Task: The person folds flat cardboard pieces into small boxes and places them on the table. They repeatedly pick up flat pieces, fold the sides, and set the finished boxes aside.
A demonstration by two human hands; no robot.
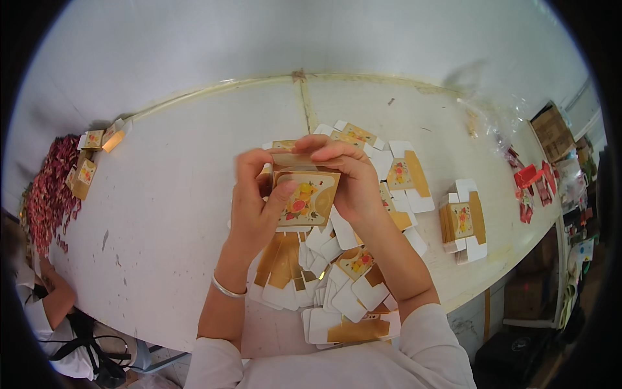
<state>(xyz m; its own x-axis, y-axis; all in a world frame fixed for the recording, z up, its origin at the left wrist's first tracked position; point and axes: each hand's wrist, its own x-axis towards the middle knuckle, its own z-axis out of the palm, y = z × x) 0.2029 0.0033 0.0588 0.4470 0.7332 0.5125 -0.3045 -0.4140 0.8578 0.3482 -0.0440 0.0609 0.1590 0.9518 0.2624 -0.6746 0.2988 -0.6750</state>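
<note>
Between both hands is a small gold carton (307,202) with a fruit picture on its front, held above the middle of the table. My left hand (254,201) grips its left side, the thumb lying across the front panel. My right hand (353,178) wraps the right side, its fingers bent over the carton's top edge. Whether the top flap is folded in cannot be made out behind the fingers. Below and around the hands lie many flat gold and white carton blanks (356,262), spread loosely and overlapping.
A stack of flat cartons (461,222) stands at the right. On the far left are a heap of small red packets (55,185) and some formed cartons (85,175), beside another person's arm (58,295). Clear plastic (495,123) and red packaging (528,175) lie along the right edge.
</note>
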